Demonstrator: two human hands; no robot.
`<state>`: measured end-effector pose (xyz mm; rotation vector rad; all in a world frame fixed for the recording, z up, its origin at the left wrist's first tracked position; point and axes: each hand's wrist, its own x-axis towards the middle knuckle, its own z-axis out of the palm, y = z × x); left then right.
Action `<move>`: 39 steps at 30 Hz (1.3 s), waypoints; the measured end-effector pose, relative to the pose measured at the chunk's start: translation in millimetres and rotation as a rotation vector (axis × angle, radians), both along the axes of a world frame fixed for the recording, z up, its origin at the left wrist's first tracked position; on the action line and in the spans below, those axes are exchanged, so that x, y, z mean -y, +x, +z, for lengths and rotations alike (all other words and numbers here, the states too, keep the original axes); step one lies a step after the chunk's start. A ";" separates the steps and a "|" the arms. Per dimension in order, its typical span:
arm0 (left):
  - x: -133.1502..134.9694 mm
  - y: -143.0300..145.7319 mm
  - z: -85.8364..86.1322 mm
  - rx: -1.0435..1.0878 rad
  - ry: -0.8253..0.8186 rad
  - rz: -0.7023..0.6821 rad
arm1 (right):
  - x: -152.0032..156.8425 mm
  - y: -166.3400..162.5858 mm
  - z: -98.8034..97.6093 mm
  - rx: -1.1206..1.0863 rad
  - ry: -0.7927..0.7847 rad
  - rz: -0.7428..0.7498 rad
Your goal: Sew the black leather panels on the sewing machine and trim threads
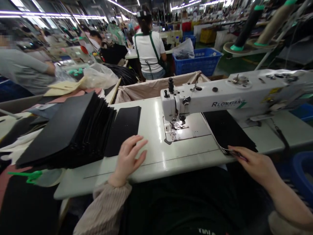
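Observation:
My left hand [129,159] lies flat with fingers spread on the white sewing table [156,156], its fingertips touching the near edge of a flat black fabric piece [124,129]. My right hand [254,164] pinches the near corner of a thin stack of black pieces [226,130] lying under the arm of the white sewing machine [234,93]. The needle and presser foot [177,122] stand over the bare metal plate between my hands.
A tall slanted pile of black pieces [70,133] fills the table's left side. Green-handled scissors [26,176] lie at the near left. A cloth-lined bin [151,86] sits behind the table. A person in a white shirt [149,49] stands beyond; blue crates [198,60] are further back.

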<state>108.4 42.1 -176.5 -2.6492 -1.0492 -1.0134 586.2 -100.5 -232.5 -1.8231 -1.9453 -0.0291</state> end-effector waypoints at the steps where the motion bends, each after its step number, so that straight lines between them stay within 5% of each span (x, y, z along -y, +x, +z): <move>1: 0.3 16.6 -6.4 -0.006 -0.088 -0.064 | 2.6 -3.4 5.2 -0.034 0.022 0.009; 4: 0.9 64.3 -12.2 0.003 -0.345 -0.220 | 10.3 -35.3 28.4 -0.152 -0.001 0.142; 7: 5.3 109.0 -8.6 -0.009 -0.494 -0.345 | 12.9 -97.4 49.7 -0.278 -0.175 0.469; 10: 16.5 142.6 -17.2 -0.133 -0.524 -0.456 | 3.9 -156.4 55.1 -0.396 -0.341 0.743; 13: 32.2 146.7 -41.3 -0.268 -0.487 -0.451 | -25.0 -179.5 47.5 -0.598 -0.499 0.967; 15: 41.5 130.1 -55.8 -0.299 -0.456 -0.335 | -56.8 -176.8 40.5 -0.610 -0.444 0.915; 17: 46.2 104.6 -62.0 -0.300 -0.442 -0.164 | -93.5 -169.9 34.3 -0.413 -0.280 0.707; 22: 26.5 57.8 -49.4 -0.311 -0.438 0.082 | -156.1 -168.4 21.7 0.106 -0.180 0.408; 31: -47.9 78.2 -38.3 -0.323 -0.452 -0.123 | -145.8 -157.4 0.2 0.134 -0.144 0.265; 39: -53.6 88.7 -38.6 -0.291 -0.454 -0.147 | -149.4 -158.7 0.7 0.169 -0.139 0.286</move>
